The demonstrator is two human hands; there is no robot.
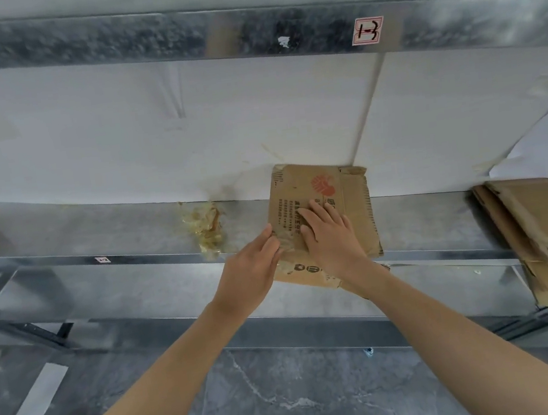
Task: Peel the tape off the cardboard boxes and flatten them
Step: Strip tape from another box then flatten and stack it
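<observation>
Cardboard box (355, 204) on shelf (96, 229), right hand (329, 235) pressing — left hand (253, 272) at edge

A flat box (319, 195) lies on the shelf (439, 218). The right hand (329, 235) presses flat on it. The left hand (253, 272) touches its left edge. A tape ball (207, 231) sits nearby.

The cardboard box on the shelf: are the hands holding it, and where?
The right hand presses flat on the cardboard box, not gripping. The left hand meets its left edge; whether it pinches there cannot be told.
</observation>
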